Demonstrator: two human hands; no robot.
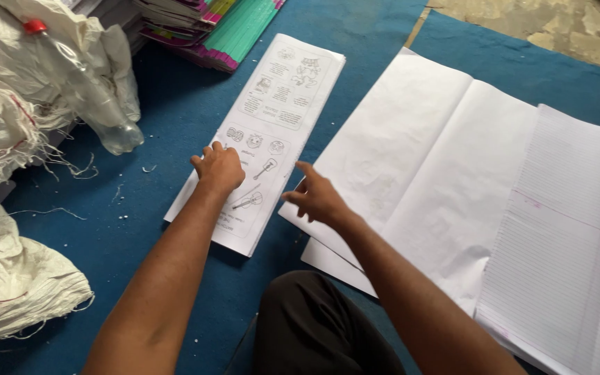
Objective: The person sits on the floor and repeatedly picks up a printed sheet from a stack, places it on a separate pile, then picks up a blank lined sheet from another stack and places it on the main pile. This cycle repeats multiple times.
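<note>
Blue floor mat [175,292]: left hand [220,169] presses loosely curled fingers flat on printed sheet stack [272,118], gripping nothing. Right hand [317,198] hovers open, forefinger out, beside big paper sheets [418,160]. Best keep pressure even, edges squared.

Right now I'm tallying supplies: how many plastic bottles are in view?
1: a clear plastic bottle with a red cap lies on the white woven sacks at upper left, beyond the left hand. More may be hidden among the sacks.

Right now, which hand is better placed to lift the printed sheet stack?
Probably the left hand: it already rests on the printed sheet stack. The right hand hovers beside its edge, pointing.
</note>
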